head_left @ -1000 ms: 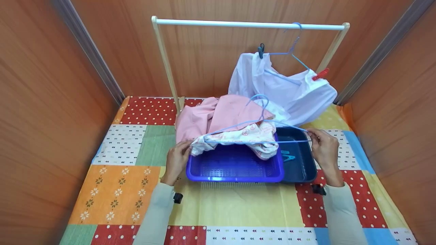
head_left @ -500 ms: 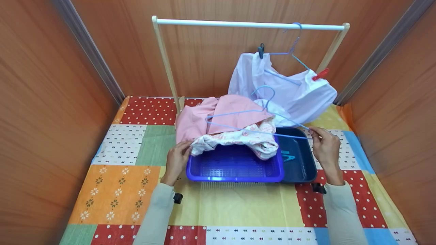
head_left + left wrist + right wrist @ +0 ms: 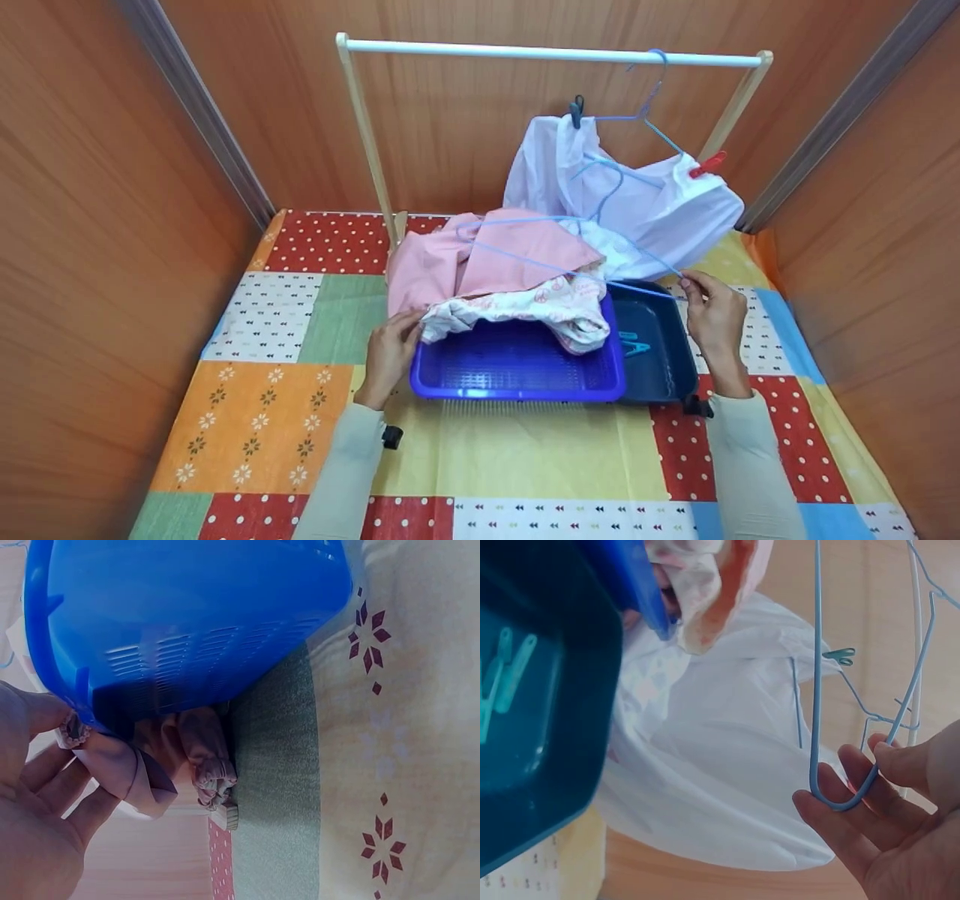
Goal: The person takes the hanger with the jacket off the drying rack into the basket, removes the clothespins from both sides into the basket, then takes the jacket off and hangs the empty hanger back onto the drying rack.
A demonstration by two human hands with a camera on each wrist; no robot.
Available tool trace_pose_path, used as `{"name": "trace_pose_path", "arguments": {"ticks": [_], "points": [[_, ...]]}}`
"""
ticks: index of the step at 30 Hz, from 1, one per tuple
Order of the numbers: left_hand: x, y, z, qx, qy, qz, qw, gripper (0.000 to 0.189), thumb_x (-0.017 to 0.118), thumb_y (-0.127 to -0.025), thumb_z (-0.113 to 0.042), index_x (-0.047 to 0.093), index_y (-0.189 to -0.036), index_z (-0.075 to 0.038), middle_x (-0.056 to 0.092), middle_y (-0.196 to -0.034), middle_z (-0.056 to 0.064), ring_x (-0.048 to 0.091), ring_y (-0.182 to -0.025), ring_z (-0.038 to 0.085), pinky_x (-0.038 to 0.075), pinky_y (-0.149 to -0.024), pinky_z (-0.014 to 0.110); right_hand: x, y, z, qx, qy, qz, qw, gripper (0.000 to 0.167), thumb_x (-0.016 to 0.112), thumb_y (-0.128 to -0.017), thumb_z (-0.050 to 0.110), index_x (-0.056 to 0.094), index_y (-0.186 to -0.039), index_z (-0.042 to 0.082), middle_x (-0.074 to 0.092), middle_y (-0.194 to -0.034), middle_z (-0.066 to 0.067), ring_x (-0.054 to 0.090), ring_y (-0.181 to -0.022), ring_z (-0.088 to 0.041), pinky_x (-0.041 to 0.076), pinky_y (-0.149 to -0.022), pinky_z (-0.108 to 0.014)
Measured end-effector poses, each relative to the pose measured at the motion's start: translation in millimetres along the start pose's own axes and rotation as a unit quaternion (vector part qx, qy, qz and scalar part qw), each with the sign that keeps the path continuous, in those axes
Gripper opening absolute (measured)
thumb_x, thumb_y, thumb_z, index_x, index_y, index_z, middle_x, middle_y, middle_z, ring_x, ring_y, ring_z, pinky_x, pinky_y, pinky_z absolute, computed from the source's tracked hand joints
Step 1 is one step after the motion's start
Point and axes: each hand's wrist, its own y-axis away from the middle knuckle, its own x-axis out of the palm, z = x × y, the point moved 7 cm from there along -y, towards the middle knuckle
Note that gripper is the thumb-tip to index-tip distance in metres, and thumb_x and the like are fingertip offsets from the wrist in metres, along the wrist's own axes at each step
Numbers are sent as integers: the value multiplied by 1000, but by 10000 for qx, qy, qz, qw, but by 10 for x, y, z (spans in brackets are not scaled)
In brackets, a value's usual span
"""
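Observation:
My left hand (image 3: 388, 356) pinches the edge of a pink garment (image 3: 487, 279) that lies bunched over the purple-blue basket (image 3: 517, 394). Its white printed inner side (image 3: 517, 305) is turned out toward me. The left wrist view shows the thumb and fingers on the pink cloth (image 3: 112, 765) by the basket rim. My right hand (image 3: 716, 315) holds one end of a blue wire hanger (image 3: 630, 286) between thumb and fingers. The hanger's other end is raised over the pink cloth, its hook upward; the right wrist view shows the bent end of the hanger (image 3: 816, 652) across the fingers.
A rack with a white rail (image 3: 480, 49) stands behind. A white garment (image 3: 555, 172) hangs there on a blue hanger, with a black clothespin (image 3: 576, 111) and a red clothespin (image 3: 709, 164). A dark tray (image 3: 664, 382) beside the basket holds teal clothespins (image 3: 634, 345).
The hanger's left end has left the spot beside my left hand and swung up and away over the pink garment. Its hook has moved up and right. My left hand has stayed put.

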Motion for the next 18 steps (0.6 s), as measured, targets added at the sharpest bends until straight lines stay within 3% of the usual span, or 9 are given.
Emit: {"name": "trace_pose_path", "arguments": {"ticks": [6, 9, 13, 18], "points": [[-7, -5, -5, -31, -63, -34, 10000, 24, 70, -88, -4, 75, -112, -5, 73, -114, 15, 67, -111, 33, 51, -98, 47, -4, -58, 26, 50, -50, -97, 9999, 16, 65, -93, 3, 73, -103, -5, 74, -91, -24, 71, -87, -40, 53, -75, -52], [-2, -1, -1, -39, -60, -27, 10000, 25, 71, -87, -4, 74, -112, -5, 73, -114, 15, 68, -111, 33, 51, -98, 47, 15, -76, 29, 97, 20, -94, 9999, 15, 65, -93, 5, 74, -102, -4, 75, -92, -22, 72, -87, -38, 52, -72, -41], [4, 1, 1, -2, -88, -45, 10000, 25, 71, -87, -5, 75, -112, -6, 73, -113, 15, 68, -108, 33, 52, -96, 47, 50, -96, 37, 179, 45, -64, 9998, 15, 66, -93, 7, 74, -103, -2, 75, -93, -20, 72, -88, -35, 43, -70, -21], [4, -9, -2, -7, -100, -59, 9999, 24, 71, -88, -5, 75, -111, -6, 74, -111, 13, 69, -107, 32, 53, -94, 46, 81, -137, 100, 71, -17, -106, 9999, 16, 67, -92, 7, 75, -103, -1, 76, -94, -19, 73, -88, -34, 42, -71, -11]]}}
